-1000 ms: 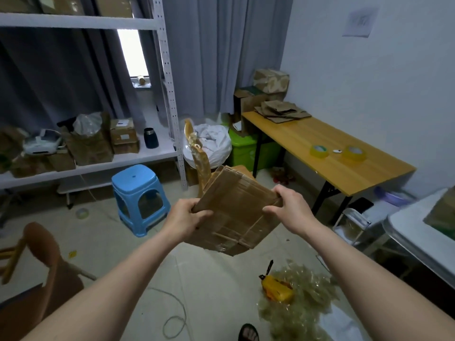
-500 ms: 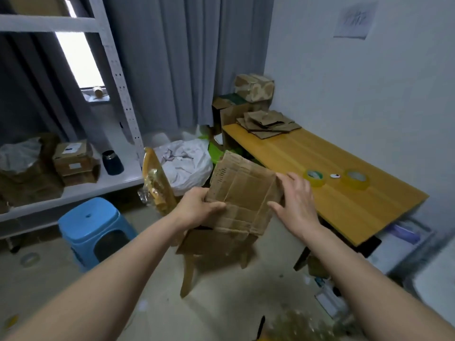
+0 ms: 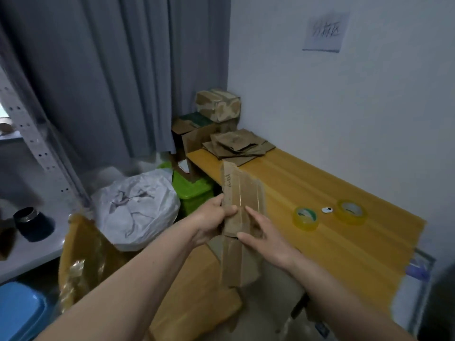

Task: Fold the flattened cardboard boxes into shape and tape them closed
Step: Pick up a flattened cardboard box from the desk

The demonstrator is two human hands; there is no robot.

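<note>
Brown cardboard, a flattened box (image 3: 242,217), sits upright between my two hands, held in the air just in front of the table (image 3: 344,242) edge. My left hand (image 3: 209,221) grips its left edge, thumb curled over the front face, fingers behind, so it is clamped on the box. My right hand (image 3: 264,238) lies against the right side with fingers fairly straight, pressing and steadying, not wrapped round it. I'd say it's held on end like this to get at the creases and push it open into a tube; folding looks barely begun and no taping is done on it. Some dark marks run down the upper left of the panel, too blurred to read

Outward: two tape rolls on the table to the right, a greenish one (image 3: 305,217) and a yellow one (image 3: 350,212), a small white thing (image 3: 327,210) between them, all well apart from the box but within reach, probably laid ready for sealing. A stack of flat boxes (image 3: 237,146) lies at the far end of the table, likely the supply. A taped-up box (image 3: 218,105) sits in the corner above it. A paper sign (image 3: 325,32) on the wall has handwritten characters I can't make out. No brands legible anywhere
</note>
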